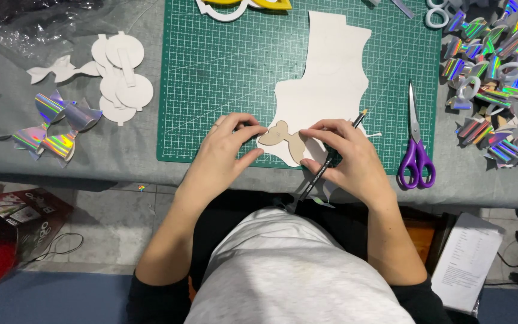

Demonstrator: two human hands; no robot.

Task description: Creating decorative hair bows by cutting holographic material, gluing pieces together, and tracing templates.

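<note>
Both hands' fingers (pixel 253 129) press tan template (pixel 284 137) onto white sheet (pixel 328 78)

a red and black box (pixel 13 228) lies on the floor at lower left; a white printed sheet (pixel 467 261) lies on the floor at lower right.

On the cutting mat (pixel 223 66) lies a sheet of backing material (pixel 325 78), and at the sheet's near left edge sits a bow-shaped template (pixel 283 137), with the left hand (pixel 226 150) touching it from the left and the right hand (pixel 349 153), a pen (pixel 319 171) in its grip, from the right. Right of the mat's right edge lie scissors (pixel 416 144), and further right a pile of finished bows (pixel 493 84). Left of the mat lie cut paper shapes (pixel 118 75), and nearer than those, two more bows (pixel 55 126).
</note>
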